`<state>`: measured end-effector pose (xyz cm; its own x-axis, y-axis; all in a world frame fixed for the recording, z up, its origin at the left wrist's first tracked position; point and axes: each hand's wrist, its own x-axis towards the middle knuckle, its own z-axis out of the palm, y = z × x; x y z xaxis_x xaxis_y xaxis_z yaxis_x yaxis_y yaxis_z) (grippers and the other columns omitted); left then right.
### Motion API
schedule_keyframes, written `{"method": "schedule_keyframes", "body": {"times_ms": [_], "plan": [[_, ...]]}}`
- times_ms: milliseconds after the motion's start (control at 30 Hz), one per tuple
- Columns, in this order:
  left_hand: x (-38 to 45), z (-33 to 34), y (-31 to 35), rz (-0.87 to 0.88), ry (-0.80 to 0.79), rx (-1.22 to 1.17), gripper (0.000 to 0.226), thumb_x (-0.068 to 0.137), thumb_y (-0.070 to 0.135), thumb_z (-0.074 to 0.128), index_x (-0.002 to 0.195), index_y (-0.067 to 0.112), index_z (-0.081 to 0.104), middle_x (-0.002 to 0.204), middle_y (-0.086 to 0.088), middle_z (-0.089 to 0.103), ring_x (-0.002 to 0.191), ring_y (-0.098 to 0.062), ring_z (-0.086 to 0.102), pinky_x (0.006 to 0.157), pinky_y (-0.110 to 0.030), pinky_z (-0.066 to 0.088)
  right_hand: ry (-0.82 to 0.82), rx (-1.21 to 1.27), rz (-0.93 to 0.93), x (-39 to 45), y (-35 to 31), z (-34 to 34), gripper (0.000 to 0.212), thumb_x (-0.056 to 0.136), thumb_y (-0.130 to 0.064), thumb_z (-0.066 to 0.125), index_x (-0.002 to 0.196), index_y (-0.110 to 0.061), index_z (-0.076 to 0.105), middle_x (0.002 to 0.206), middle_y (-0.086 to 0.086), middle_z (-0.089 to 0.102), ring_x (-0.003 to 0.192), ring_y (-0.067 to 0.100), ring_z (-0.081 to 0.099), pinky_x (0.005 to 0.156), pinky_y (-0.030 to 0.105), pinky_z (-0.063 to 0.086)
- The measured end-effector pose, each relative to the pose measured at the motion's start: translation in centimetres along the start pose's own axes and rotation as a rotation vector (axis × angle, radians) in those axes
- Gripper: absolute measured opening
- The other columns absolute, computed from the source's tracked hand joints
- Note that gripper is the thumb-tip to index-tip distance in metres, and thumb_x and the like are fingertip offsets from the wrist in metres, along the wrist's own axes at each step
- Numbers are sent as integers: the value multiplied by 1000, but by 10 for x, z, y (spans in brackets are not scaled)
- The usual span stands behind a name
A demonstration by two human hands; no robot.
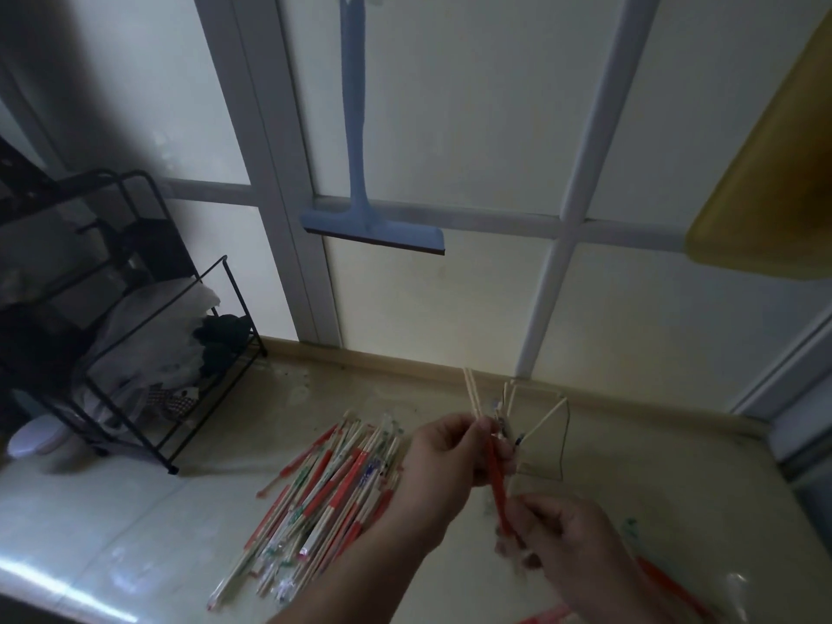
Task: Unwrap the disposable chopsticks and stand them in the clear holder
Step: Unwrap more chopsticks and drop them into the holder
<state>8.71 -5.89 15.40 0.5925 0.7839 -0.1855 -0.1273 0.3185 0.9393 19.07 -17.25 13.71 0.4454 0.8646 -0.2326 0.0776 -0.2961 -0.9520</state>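
Pinching bare chopsticks near their exposed tips, the left hand steadies them while the right hand grips the thin, slippery red wrapper, just in front of the clear holder; light, stiff sticks suit a mid-shaft grip.

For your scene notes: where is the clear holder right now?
In the head view, the clear holder stands on the counter right of centre, just behind the left hand, near the window's base.

Wrapped chopsticks heaped on pale floor.
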Motion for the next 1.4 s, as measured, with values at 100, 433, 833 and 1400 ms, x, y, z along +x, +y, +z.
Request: {"method": "schedule_keyframes", "body": {"times_ms": [100, 433, 833, 1400], "plan": [[-5, -1, -6, 11, -218, 242, 25, 101, 15, 52, 95, -4, 65, 76, -13, 68, 67, -25, 66, 65, -32, 57, 130, 76, -160, 7, -10, -16, 31, 77, -56, 64, 92, -33, 77, 82, 2, 76, 74, 18, 71, 61, 29, 53], [-1, 22, -29, -76, -566, 515, 17, 101, 21, 53, 97, 10, 65, 71, -5, 64, 59, -19, 62, 65, -35, 54, 177, 384, -105, 9, -4, -64, 26, 88, -20, 55, 80, -3, 73, 88, 22, 73, 82, 32, 72, 75, 37, 55], [22, 70, -105, -262, -563, 609, 23, 101, 11, 47, 83, 17, 61, 64, -1, 58, 55, -12, 57, 56, -22, 49, 579, 707, -158, -14, 23, -223, 31, 65, -44, 68, 77, -16, 69, 82, 2, 76, 79, 19, 74, 61, 28, 59], [54, 138, -219, -325, 104, 499, 38, 86, 3, 59, 118, 23, 61, 95, 4, 70, 81, -13, 66, 69, -29, 56, 636, 670, -71, -17, 56, -247, 26, 102, -20, 41, 88, -10, 60, 82, 7, 76, 77, 22, 74, 64, 29, 60]]}}
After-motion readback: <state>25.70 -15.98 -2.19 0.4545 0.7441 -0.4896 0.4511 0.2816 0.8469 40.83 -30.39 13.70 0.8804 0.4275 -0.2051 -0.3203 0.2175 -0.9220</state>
